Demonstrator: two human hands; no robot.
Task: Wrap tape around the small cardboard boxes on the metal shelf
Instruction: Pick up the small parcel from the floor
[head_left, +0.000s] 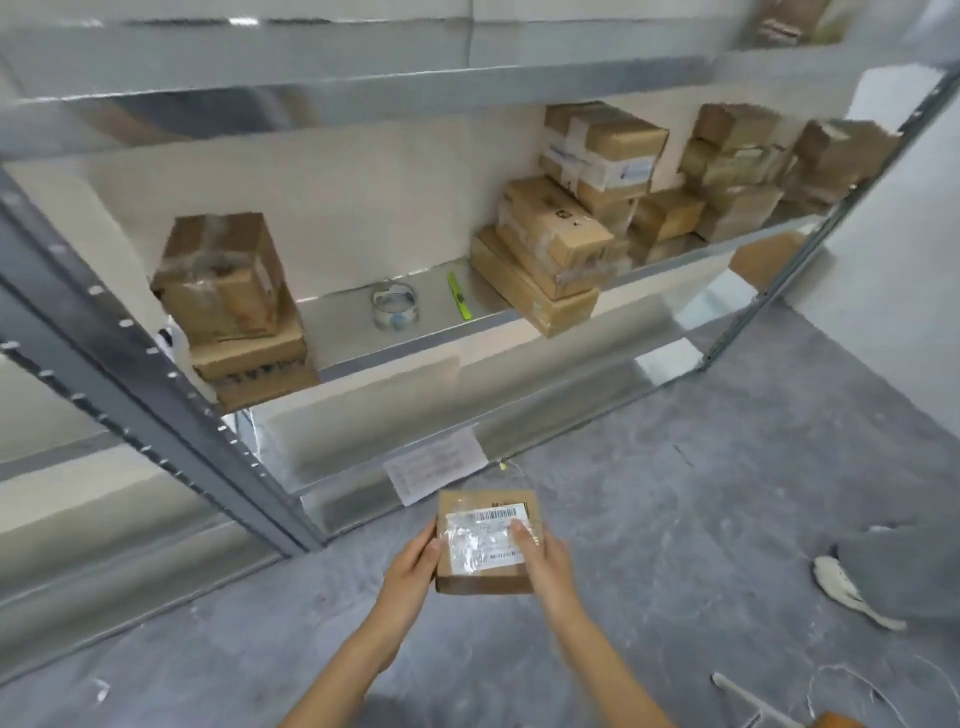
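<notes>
A small cardboard box (485, 540) with a taped white label is held in front of the metal shelf (415, 332), below its front edge and above the grey floor. The left hand (410, 564) grips its left side, the right hand (543, 564) its right, thumbs on top. On the shelf, a tape roll (395, 310) sits near the front edge beside a green cutter (458, 295), between stacked boxes (550, 249).

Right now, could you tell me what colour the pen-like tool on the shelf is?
Bright yellow-green tool, head view.
</notes>
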